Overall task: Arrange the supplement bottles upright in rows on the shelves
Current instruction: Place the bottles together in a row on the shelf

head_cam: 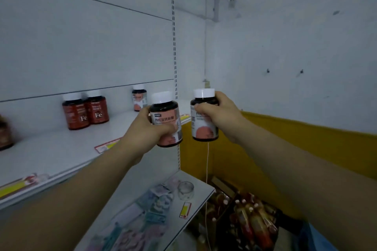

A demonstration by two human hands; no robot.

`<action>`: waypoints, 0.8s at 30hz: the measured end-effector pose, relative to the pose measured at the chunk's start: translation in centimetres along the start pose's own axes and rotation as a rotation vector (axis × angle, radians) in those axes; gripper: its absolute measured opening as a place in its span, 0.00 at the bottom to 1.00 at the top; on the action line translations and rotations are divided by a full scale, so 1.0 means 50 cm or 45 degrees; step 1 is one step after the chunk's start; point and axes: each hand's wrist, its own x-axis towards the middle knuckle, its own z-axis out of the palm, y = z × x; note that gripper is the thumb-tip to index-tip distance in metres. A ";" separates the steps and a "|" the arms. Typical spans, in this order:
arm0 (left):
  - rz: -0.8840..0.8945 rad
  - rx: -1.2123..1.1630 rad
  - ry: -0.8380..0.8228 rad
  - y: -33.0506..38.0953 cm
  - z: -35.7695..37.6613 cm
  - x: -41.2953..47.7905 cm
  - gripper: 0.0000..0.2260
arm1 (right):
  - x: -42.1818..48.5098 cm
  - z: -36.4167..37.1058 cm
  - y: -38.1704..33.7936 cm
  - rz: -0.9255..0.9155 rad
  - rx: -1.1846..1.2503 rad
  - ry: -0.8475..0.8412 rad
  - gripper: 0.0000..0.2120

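Left hand (146, 128) is gripping a dark white-capped bottle (165, 118) round its lower body, thumb lying across the label, cap sticking up above the fingers; it is hanging upright over the front right corner of the shelf (51, 155), not resting on it; right hand (221, 114) is wrapping a second matching bottle (204, 129) near its shoulder, body hanging below the grip, off the shelf's right end; two Fe bottles (76, 113) are standing upright mid-shelf, touching; a back bottle (139, 100) is standing near the rear edge; a blurred object (5, 134), possibly a bottle, is sitting at the left edge.
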 end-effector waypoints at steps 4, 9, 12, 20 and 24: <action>-0.030 0.099 0.098 -0.011 -0.001 0.093 0.22 | 0.140 0.017 0.043 0.002 0.096 -0.067 0.25; -0.102 0.220 0.208 -0.065 -0.027 0.187 0.27 | 0.287 0.068 0.098 -0.054 0.061 -0.167 0.22; -0.176 0.266 0.253 -0.107 -0.038 0.252 0.27 | 0.371 0.094 0.140 -0.037 0.065 -0.207 0.21; -0.205 0.478 0.308 -0.177 -0.049 0.381 0.31 | 0.556 0.148 0.225 -0.023 -0.002 -0.418 0.22; -0.233 0.530 0.393 -0.196 -0.050 0.428 0.31 | 0.627 0.189 0.267 -0.071 -0.045 -0.531 0.23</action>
